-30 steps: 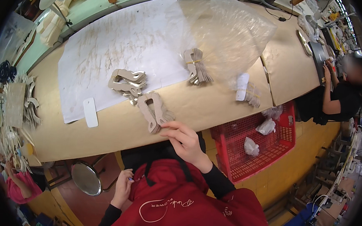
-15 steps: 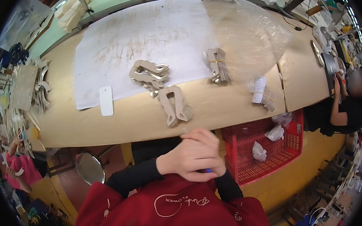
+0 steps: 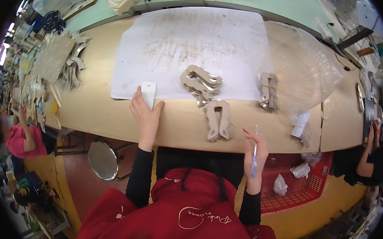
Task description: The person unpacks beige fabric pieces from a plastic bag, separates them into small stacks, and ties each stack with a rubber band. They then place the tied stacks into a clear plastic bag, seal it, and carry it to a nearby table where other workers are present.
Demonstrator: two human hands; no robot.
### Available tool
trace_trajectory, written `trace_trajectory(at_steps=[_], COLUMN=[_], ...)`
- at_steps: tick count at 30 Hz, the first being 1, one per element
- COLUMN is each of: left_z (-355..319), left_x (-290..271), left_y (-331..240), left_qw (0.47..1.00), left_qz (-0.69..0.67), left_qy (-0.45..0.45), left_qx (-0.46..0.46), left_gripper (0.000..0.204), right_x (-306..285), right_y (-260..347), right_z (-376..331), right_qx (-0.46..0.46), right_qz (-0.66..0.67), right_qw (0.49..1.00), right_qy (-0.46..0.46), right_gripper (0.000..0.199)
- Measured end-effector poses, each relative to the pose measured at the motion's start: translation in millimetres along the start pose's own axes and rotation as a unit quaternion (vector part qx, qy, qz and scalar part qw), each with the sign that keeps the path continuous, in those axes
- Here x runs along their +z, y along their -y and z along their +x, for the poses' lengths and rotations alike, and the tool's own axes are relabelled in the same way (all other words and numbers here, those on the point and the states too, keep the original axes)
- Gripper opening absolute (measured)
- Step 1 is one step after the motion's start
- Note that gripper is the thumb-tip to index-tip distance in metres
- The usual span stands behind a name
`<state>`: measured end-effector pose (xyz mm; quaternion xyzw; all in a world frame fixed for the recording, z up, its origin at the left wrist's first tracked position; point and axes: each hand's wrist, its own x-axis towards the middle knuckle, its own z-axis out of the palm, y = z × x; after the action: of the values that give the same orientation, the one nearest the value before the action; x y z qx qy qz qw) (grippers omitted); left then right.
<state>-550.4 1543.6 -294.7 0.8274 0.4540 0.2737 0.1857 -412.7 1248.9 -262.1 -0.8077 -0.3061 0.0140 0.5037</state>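
My left hand rests on the brown table with its fingers around a small white flat card at the lower edge of a large white paper sheet. A thin blue and white pen stands upright in my right hand, just off the table's near edge. Between the two hands lies a pair of beige cut-out pieces. A stack of similar beige pieces sits on the paper just beyond them.
A tied bundle of pieces lies by a clear plastic bag. A red crate stands under the table at my right, a round metal stool at my left. Other people work at far left and far right.
My hands were clasped together near my chest half a second ago. They have parted: the left went forward to the white card, the right moved right holding the pen.
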Motion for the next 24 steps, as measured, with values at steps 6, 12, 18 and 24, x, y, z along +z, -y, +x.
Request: trace_trajectory(at_steps=[6, 12, 18, 24], left_z=[17, 8, -27, -52], left_x=[-14, -37, -31, -11], left_y=[29, -11, -73, -107], left_qw=[0.985, 0.778, 0.668, 0.689], left_qz=[-0.095, -0.546, -0.61, -0.552], left_qy=[0.102, 0.196, 0.388, 0.465], left_qx=[-0.106, -0.241, -0.175, -0.075], left_gripper=[0.085, 0.077, 0.076, 0.06], right_x=[63, 70, 40, 28], right_y=[-1, 0, 21, 26], right_z=[2, 13, 21, 20], right_qx=[-0.004, -0.036, 0.047, 0.179], right_qz=[-0.043, -0.007, 0.287, 0.489], right_qw=[0.995, 0.998, 0.954, 0.85], right_qy=[0.09, 0.058, 0.072, 0.081], right_gripper=[0.05, 0.048, 0.047, 0.047])
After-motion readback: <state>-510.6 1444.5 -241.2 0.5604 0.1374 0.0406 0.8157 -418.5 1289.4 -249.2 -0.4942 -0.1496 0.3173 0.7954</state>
